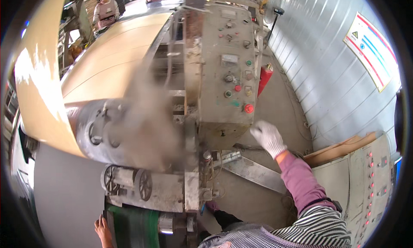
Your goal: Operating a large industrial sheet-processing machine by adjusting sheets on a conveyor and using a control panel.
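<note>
My right hand (267,137), in a white knit glove, hangs in the air with its fingers curled in and nothing visible in them. It is just beyond the lower right corner of a dusty control panel (217,87), below a red mushroom button (248,108), and does not touch either. At the lower left, my bare left hand (102,229) has its fingers extended at the edge of a wide dark grey sheet (71,192). Beside that hand runs a green belt (135,224). Its wrist leaves the picture at the bottom.
A tan sheet (120,54) stretches away past a metal roller (97,132); a brown blur (148,119) covers part of the machine. Spoked wheels (144,184) stand below. Rightward are a metal channel (254,172), a cabinet with red lights (365,183) and a corrugated wall. A person (106,13) is far left.
</note>
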A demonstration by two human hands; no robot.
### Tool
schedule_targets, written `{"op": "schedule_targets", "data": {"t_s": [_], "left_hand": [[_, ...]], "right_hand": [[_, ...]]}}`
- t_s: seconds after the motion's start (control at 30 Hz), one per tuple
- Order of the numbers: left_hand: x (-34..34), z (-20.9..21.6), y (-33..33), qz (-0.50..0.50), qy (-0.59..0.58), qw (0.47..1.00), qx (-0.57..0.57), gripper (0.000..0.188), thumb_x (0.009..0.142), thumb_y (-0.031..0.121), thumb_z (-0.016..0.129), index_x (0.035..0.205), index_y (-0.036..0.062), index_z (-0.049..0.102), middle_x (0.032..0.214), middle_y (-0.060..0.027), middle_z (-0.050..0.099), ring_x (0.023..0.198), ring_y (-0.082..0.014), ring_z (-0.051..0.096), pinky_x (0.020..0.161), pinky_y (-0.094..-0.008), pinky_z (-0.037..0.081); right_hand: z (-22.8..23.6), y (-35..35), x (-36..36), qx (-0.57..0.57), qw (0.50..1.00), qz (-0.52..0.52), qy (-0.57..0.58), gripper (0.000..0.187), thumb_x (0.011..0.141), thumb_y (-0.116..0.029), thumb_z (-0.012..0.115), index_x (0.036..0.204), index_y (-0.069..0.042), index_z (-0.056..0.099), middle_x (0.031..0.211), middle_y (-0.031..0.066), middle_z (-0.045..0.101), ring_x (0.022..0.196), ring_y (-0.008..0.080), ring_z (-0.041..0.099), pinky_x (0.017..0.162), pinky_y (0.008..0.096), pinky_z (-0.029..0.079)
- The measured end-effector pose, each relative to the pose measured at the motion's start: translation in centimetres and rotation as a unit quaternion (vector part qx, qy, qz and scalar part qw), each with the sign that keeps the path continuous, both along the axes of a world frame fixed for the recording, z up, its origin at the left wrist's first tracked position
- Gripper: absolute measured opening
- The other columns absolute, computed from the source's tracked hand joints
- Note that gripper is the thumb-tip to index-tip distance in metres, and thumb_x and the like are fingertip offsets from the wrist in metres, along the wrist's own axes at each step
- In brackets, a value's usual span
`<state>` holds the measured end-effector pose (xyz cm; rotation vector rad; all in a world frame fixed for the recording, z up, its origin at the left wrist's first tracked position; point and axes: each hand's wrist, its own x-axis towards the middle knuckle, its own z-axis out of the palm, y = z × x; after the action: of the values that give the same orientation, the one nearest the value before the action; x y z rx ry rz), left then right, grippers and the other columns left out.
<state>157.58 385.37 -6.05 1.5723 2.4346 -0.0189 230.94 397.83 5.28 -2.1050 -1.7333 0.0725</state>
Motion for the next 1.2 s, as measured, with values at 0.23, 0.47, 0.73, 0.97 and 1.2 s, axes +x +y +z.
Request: {"op": "schedule_targets", "data": {"t_s": [0.23,0.47,0.73,0.97,1.2], "left_hand": [[-0.4,0.6,0.6,-0.125,0.077,0.989,-0.019,0.049,0.087,0.005,0.045,0.135,0.0071,0.04,0.133,-0.0201,0.045,0.123,-0.0364,0.041,0.104,-0.0397,0.036],[-1.0,0.7,-0.5,-0.2,0.092,0.975,0.004,0.046,0.087,0.0,0.043,0.133,0.003,0.041,0.131,-0.0194,0.047,0.12,-0.0366,0.043,0.102,-0.0405,0.037],[-1.2,0.4,-0.7,-0.201,0.091,0.975,0.004,0.046,0.087,-0.001,0.043,0.133,0.0024,0.042,0.13,-0.0192,0.048,0.12,-0.0366,0.044,0.102,-0.0404,0.038],[-0.3,0.2,-0.1,-0.204,0.086,0.975,0.002,0.046,0.086,-0.002,0.043,0.132,0.0019,0.042,0.13,-0.0189,0.048,0.12,-0.0365,0.044,0.102,-0.0404,0.037],[-1.8,-0.4,-0.6,-0.171,0.073,0.982,-0.016,0.044,0.087,0.002,0.044,0.131,0.0013,0.043,0.13,-0.0188,0.048,0.119,-0.0362,0.044,0.103,-0.0398,0.035]], "right_hand": [[4.3,15.2,2.2,0.165,0.983,0.046,-0.069,0.018,0.084,-0.023,0.055,0.095,-0.008,0.059,0.092,0.0138,0.063,0.084,0.0307,0.061,0.072,0.04,0.05],[6.0,18.9,-0.6,-0.001,0.993,-0.041,-0.11,0.026,0.081,-0.027,0.059,0.095,-0.005,0.059,0.085,0.0138,0.066,0.08,0.032,0.065,0.061,0.0436,0.051],[3.9,20.8,0.0,0.004,0.987,-0.025,-0.16,0.028,0.08,-0.03,0.058,0.087,-0.002,0.058,0.076,0.0161,0.065,0.073,0.0296,0.066,0.052,0.0445,0.05],[3.6,20.5,0.9,0.049,0.978,0.019,-0.204,0.017,0.08,-0.022,0.057,0.082,-0.006,0.063,0.08,0.0146,0.066,0.075,0.0302,0.066,0.054,0.0433,0.05],[6.4,18.5,8.4,0.121,0.984,-0.059,-0.118,0.024,0.083,-0.022,0.053,0.106,-0.016,0.058,0.091,0.0123,0.061,0.086,0.03,0.061,0.068,0.0398,0.051]]}}
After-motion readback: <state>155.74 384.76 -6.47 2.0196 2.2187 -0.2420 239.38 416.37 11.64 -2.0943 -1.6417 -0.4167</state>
